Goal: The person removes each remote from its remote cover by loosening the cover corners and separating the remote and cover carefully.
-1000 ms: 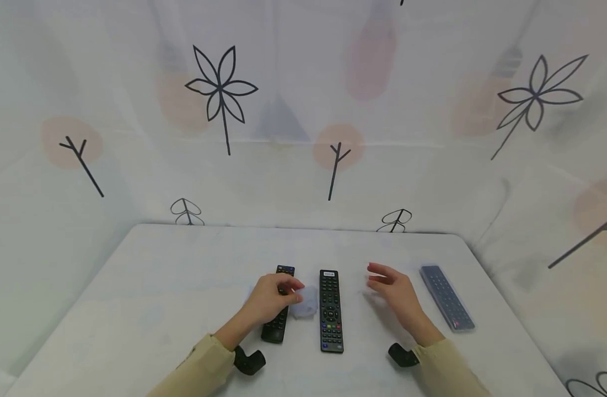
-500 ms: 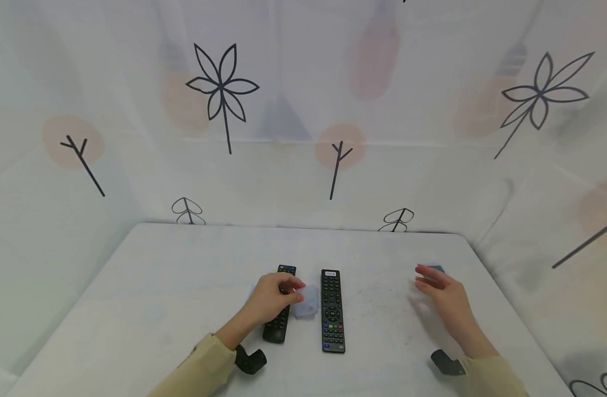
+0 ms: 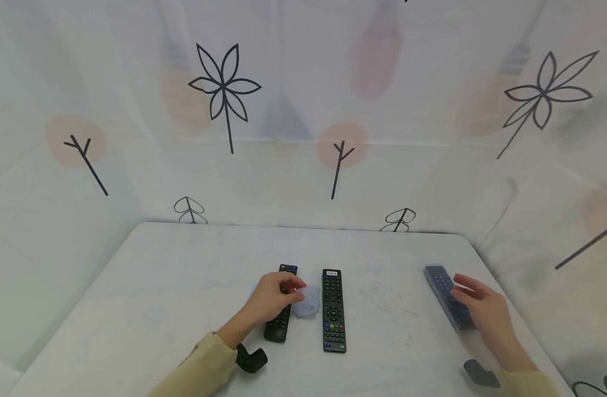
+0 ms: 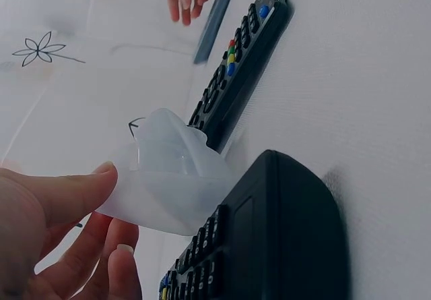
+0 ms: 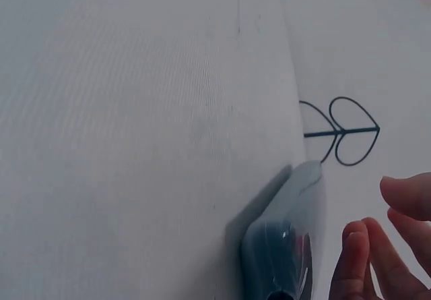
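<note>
My left hand (image 3: pixel 272 295) pinches a translucent, soft-looking plastic sleeve (image 4: pixel 168 178) between thumb and fingers. In the head view it hangs above one black remote control (image 3: pixel 275 333) and partly hides it. A second black remote (image 3: pixel 334 314) lies just right of the sleeve. At the right of the table, a remote in a bluish translucent cover (image 3: pixel 444 292) lies at a slant. Over its right side hovers my right hand (image 3: pixel 492 317), fingers loosely bent and holding nothing. In the right wrist view, its fingertips (image 5: pixel 353 246) are beside the covered remote, apart from it.
All of this is on a white table (image 3: pixel 184 286). Behind it hangs a pale cloth (image 3: pixel 283 182) with line-drawn leaves and flowers, also at both sides. Dark wrist mounts (image 3: pixel 252 361) stick out near both cuffs.
My right hand has swept rightward from beside the middle remote, across the covered remote, to its right side. The left hand keeps its place with the sleeve.
</note>
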A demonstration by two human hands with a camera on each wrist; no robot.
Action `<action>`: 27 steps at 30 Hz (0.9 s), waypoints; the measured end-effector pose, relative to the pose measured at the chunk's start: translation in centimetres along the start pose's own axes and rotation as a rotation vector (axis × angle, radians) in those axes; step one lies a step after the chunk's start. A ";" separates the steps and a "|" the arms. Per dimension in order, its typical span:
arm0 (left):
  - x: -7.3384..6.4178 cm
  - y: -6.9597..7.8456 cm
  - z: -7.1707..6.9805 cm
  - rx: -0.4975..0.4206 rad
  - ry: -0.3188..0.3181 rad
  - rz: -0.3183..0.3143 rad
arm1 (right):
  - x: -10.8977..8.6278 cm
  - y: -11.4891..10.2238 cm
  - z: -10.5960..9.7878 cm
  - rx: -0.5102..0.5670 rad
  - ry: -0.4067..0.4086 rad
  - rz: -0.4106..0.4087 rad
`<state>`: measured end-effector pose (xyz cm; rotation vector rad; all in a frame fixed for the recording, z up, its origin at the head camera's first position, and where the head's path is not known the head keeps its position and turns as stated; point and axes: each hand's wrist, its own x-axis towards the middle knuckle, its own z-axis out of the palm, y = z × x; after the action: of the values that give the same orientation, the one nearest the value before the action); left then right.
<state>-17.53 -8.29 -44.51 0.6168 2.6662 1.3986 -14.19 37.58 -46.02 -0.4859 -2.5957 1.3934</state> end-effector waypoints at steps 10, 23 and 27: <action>0.1 0.1 0.0 0.012 -0.001 0.001 | 1.0 1.4 -1.1 -0.163 -0.015 0.137; 0.0 0.1 0.2 -0.004 -0.003 0.001 | 0.5 1.5 -1.1 -0.202 -0.036 0.097; 0.0 0.1 0.1 -0.010 -0.002 -0.005 | 0.3 1.2 -0.9 -0.217 -0.013 0.111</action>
<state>-17.45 -8.15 -44.50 0.6092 2.6563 1.4081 -14.00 39.03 -46.57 -0.6621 -2.7840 1.1523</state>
